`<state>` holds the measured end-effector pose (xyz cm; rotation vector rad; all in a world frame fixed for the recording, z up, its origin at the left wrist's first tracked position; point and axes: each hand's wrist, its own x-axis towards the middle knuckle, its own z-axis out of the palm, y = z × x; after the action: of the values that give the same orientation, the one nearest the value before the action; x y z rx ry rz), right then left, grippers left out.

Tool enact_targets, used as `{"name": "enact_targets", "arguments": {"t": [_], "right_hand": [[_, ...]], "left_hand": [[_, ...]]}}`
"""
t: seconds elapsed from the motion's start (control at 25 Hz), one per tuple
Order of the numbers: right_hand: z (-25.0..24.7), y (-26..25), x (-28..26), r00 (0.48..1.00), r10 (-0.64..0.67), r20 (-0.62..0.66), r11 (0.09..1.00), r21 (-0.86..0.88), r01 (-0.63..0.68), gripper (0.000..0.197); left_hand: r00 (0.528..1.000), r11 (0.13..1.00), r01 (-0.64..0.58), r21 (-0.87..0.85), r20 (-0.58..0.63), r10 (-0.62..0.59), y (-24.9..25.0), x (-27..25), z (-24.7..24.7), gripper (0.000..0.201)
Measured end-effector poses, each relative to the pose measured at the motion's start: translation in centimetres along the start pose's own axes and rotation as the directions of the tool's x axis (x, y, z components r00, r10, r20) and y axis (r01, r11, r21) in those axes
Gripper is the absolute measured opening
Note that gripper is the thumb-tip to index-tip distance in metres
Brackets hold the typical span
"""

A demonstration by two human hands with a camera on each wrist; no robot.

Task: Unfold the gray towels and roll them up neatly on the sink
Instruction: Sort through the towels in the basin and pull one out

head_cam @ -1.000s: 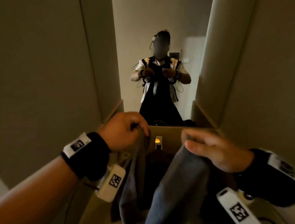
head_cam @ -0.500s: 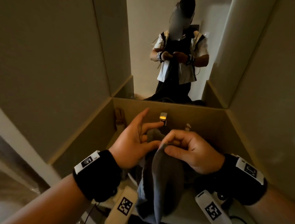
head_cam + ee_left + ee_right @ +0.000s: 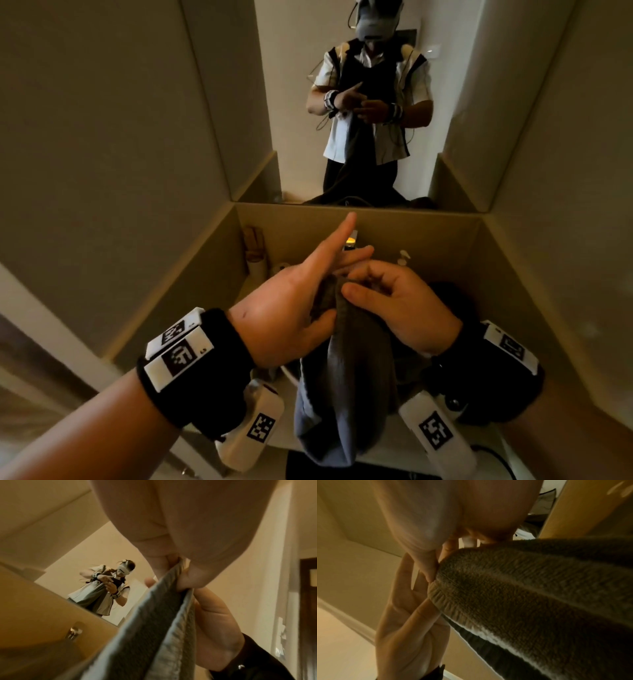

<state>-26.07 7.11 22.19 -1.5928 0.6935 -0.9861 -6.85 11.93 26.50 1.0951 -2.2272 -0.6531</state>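
Note:
A gray towel (image 3: 346, 394) hangs bunched in front of me, its lower end reaching the white sink top (image 3: 376, 454). My left hand (image 3: 294, 308) holds the towel's top edge with the thumb against the lower fingers, while the index finger sticks out straight. My right hand (image 3: 394, 305) pinches the same top edge right beside it, thumb on the near side. The left wrist view shows the towel (image 3: 154, 635) pinched at its hem, with the right hand (image 3: 214, 622) behind it. In the right wrist view, the towel's ribbed hem (image 3: 530, 595) lies against my left hand (image 3: 407, 622).
A dark pile of cloth (image 3: 455, 301) lies at the right of the sink. Behind the hands are a faucet (image 3: 351, 241) with an amber light, a pump bottle (image 3: 404, 257) and a holder (image 3: 255, 250). A mirror (image 3: 342, 102) and close side walls enclose the niche.
My hands, apart one second ago with the towel spread between them, have come together at its top edge. My left index finger has straightened. The view has tilted down.

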Motion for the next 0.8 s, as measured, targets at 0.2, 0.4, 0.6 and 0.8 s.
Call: {"name": "enact_targets", "arguments": {"t": [0.2,0.4,0.6,0.8], "right_hand": [[0.8,-0.5,0.1,0.992,-0.083,-0.099,0.996,0.000,0.084,0.013],[0.7,-0.7,0.3,0.974,-0.167,-0.155,0.977,-0.160,0.142,0.017],[0.7,0.8,0.6,0.979,-0.166,-0.121,0.981,-0.117,0.152,0.010],[1.5,1.5,0.6,0.965,-0.178,-0.194,0.973,-0.179,0.143,0.018]], "left_hand": [[0.992,0.955,0.108,-0.277,-0.033,-0.122,-1.9,-0.1,-0.9,0.109],[0.965,0.790,0.241,-0.564,0.050,-0.259,-4.4,0.9,-0.9,0.023],[0.969,0.688,0.180,-0.703,0.005,-0.248,-5.6,1.6,-0.5,0.028],[0.963,0.712,0.100,-0.695,-0.114,-0.246,-5.7,1.6,1.0,0.030]]}}
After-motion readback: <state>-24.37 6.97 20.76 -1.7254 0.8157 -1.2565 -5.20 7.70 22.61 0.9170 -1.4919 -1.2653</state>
